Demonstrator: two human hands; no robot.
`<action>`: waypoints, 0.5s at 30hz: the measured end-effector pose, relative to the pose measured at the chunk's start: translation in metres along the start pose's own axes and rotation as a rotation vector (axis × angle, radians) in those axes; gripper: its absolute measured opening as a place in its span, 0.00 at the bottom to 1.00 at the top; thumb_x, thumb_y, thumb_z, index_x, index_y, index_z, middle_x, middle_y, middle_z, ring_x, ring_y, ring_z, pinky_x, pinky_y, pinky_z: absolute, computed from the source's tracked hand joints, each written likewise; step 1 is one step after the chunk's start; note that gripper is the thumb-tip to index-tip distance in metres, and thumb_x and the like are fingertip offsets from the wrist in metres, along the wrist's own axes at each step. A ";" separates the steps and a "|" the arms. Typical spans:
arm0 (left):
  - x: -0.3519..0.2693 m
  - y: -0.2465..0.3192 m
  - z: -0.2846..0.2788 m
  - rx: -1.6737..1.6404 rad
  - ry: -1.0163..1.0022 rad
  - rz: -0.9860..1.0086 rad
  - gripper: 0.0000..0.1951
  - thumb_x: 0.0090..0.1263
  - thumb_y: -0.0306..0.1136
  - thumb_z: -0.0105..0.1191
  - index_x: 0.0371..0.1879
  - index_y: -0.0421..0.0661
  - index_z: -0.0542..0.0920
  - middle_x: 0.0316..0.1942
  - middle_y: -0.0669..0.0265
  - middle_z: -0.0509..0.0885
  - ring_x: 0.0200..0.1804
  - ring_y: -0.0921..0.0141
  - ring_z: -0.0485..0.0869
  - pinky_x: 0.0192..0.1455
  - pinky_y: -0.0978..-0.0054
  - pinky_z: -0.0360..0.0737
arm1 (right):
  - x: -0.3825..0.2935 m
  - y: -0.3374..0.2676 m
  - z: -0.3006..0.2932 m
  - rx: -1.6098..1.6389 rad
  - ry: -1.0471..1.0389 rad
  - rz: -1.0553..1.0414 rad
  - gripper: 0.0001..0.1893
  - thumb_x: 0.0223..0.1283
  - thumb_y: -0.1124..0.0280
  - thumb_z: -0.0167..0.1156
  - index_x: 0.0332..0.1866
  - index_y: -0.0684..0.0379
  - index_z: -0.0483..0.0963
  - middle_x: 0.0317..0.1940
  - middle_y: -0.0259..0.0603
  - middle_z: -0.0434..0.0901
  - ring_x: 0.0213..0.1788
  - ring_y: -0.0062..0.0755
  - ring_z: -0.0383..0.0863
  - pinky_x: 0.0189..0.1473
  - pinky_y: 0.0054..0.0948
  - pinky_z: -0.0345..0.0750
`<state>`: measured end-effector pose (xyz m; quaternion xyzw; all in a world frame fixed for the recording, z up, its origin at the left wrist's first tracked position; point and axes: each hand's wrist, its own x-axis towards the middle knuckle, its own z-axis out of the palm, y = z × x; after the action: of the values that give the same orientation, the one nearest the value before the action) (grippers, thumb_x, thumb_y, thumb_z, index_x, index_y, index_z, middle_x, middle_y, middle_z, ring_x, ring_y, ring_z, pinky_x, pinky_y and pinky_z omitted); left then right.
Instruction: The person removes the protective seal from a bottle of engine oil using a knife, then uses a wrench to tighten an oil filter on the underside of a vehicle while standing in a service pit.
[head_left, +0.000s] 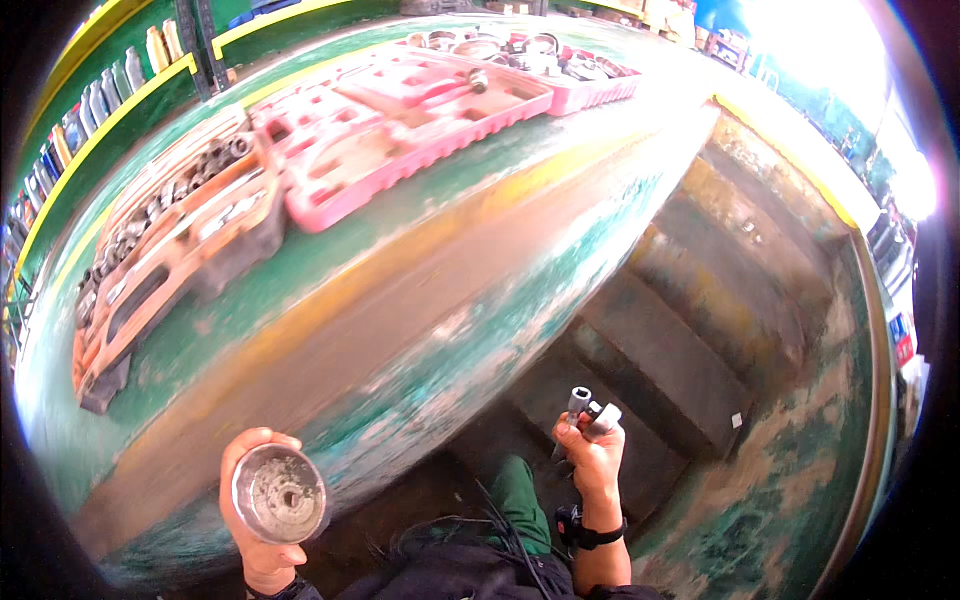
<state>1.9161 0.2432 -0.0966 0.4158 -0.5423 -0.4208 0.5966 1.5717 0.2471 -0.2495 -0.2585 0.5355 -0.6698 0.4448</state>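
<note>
My left hand (259, 517), low at the left, is wrapped around a round metal cup-type oil filter wrench (279, 493). Its square drive hole faces up at the camera. To the right, my right hand (596, 454) is closed around a ratchet (602, 421) and a second metal tool with a square socket-like end (579, 397). The lower parts of these tools are partly hidden by my fingers. Both hands are apart, over the pit's edge and the steps.
An orange socket case (161, 274) holding sockets lies on the green floor beside an open red case (420, 154). Farther back, a red tray (592, 94) holds metal rings. Concrete steps (664, 352) lie at the right. Bottles (120, 79) line a shelf at upper left.
</note>
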 end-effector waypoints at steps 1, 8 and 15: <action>0.009 0.003 0.014 0.037 0.030 -0.036 0.57 0.43 0.60 0.79 0.69 0.37 0.68 0.57 0.59 0.80 0.57 0.69 0.81 0.58 0.74 0.78 | 0.017 -0.003 -0.006 -0.010 -0.014 0.010 0.09 0.57 0.79 0.77 0.40 0.61 0.83 0.36 0.30 0.86 0.36 0.18 0.81 0.40 0.22 0.78; 0.086 0.082 0.108 0.263 -0.100 -0.174 0.63 0.40 0.54 0.84 0.74 0.35 0.61 0.62 0.57 0.77 0.62 0.64 0.79 0.66 0.62 0.76 | 0.096 -0.060 -0.044 -0.172 0.046 0.135 0.08 0.57 0.80 0.75 0.36 0.59 0.82 0.31 0.25 0.82 0.30 0.14 0.76 0.34 0.20 0.73; 0.198 0.155 0.157 0.573 -0.468 -0.049 0.53 0.50 0.43 0.82 0.74 0.40 0.62 0.61 0.59 0.79 0.62 0.67 0.80 0.64 0.63 0.78 | 0.117 -0.122 -0.084 -0.360 0.058 -0.055 0.09 0.58 0.81 0.74 0.35 0.58 0.79 0.31 0.24 0.80 0.32 0.14 0.76 0.37 0.20 0.74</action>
<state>1.7788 0.0945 0.1205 0.4713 -0.7498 -0.3497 0.3055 1.4092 0.1896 -0.1738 -0.3291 0.6521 -0.5822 0.3572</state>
